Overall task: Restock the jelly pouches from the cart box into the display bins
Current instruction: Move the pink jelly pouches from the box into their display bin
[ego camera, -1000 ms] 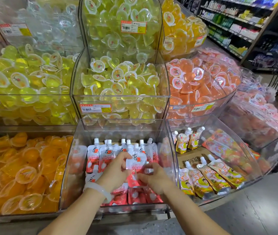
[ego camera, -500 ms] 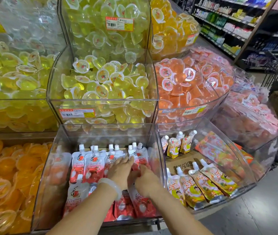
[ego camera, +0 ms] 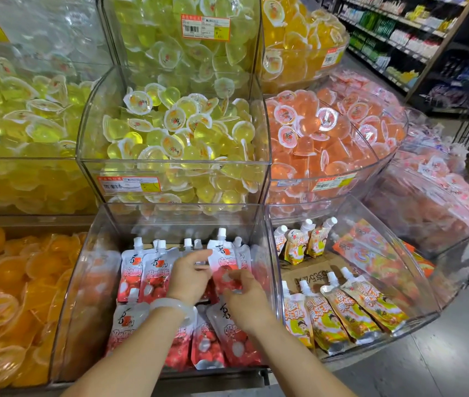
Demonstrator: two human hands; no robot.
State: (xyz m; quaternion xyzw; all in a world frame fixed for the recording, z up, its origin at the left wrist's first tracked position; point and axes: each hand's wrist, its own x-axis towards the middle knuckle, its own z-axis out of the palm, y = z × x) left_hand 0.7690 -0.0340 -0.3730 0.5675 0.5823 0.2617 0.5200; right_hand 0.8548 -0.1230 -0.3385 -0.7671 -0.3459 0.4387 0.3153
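In front of me stands a big display of clear plastic bins in tiers. The upper bins hold small jelly cups: yellow-green cups (ego camera: 181,130) in the middle, orange-pink cups (ego camera: 319,124) to the right, and deep orange cups (ego camera: 12,282) in the low bin on the left. A store shelf (ego camera: 393,32) with bottles runs along the far right, and a grey floor (ego camera: 442,362) is below it.

The lowest middle bin (ego camera: 273,270) is the one where I work. It holds red and white jelly pouches (ego camera: 144,273) with white screw caps, one row standing at the back and another row lying flatter at the front. The bin to the right (ego camera: 428,296) holds yellow-orange pouches (ego camera: 350,310) in two rows, with a piece of brown cardboard (ego camera: 313,270) under them.

Both my hands are inside the middle bin. My left hand (ego camera: 188,277) has curled fingers that touch the left edge of one raised red pouch (ego camera: 224,259), which stands higher than its neighbours. My right hand (ego camera: 244,299) pinches the lower part of the same pouch. On my left wrist sits a pale bangle (ego camera: 173,305).
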